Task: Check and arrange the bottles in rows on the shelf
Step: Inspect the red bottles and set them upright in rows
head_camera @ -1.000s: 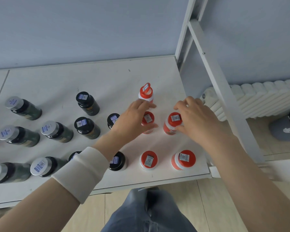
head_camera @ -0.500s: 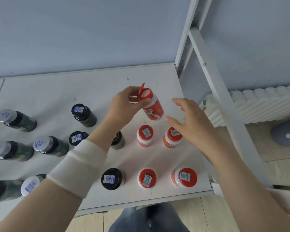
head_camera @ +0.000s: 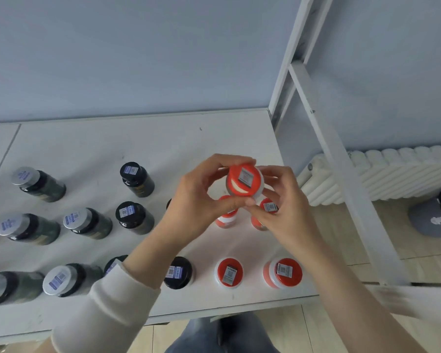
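Note:
Both hands hold one red-capped white bottle (head_camera: 244,181) in the air above the white shelf (head_camera: 92,149), its flip lid slightly ajar. My left hand (head_camera: 201,197) curls round its left side. My right hand (head_camera: 280,207) pinches it from the right and below. Under the hands stand two red-capped bottles, one (head_camera: 225,217) mostly hidden, the other (head_camera: 266,212) partly hidden. Two more red-capped bottles (head_camera: 229,272) (head_camera: 283,272) stand near the front edge. Black-capped bottles (head_camera: 135,178) (head_camera: 134,217) (head_camera: 177,272) and several silver-capped dark bottles (head_camera: 87,222) stand to the left.
A white shelf post (head_camera: 341,159) slants down at the right, with a white radiator (head_camera: 392,171) behind it. A grey cap (head_camera: 433,220) lies on the floor at far right. The shelf's back half is bare, against a blue wall.
The lifted bottle has turned from tilted to cap-up facing me. My right hand, open beside it before, now pinches it together with my left.

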`<state>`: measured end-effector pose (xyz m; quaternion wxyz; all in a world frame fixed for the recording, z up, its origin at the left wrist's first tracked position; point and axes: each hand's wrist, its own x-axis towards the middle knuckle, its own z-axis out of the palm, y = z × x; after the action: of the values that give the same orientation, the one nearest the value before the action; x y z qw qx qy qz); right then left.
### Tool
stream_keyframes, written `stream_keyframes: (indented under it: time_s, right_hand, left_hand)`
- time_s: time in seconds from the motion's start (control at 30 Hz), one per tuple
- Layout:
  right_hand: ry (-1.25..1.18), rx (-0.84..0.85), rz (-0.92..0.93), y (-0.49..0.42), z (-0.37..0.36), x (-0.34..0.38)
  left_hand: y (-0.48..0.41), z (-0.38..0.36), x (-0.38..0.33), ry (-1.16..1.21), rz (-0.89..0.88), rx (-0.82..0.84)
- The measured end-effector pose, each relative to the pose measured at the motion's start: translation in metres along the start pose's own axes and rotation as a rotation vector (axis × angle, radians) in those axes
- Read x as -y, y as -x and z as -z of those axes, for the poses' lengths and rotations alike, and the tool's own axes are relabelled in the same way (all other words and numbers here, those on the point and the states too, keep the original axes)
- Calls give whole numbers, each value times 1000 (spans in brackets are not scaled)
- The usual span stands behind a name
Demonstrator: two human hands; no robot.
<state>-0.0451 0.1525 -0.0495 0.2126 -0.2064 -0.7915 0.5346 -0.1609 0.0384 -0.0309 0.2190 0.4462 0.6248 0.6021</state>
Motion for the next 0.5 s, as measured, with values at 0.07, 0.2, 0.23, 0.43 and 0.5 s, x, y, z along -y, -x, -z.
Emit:
stream_keyframes:
  time_s: [0.07, 0.2, 0.23, 0.43, 0.5]
  right_hand:
    - [-23, 17, -4, 2, 0, 2]
    - [-240, 78, -112, 6, 1, 7]
    - [-319, 84, -139, 7, 3, 8]
    - [301, -211, 113, 20, -11, 17]
    - [258, -170, 163, 28, -14, 18]
  left_hand:
    - [3, 2, -2, -7, -23, 27]
    - [3, 5, -7, 322, 94, -47]
    - [3, 6, -7, 407, 155, -89]
    - [11, -3, -1, 509, 497, -174]
    - [12, 0, 0, 665, 528, -207]
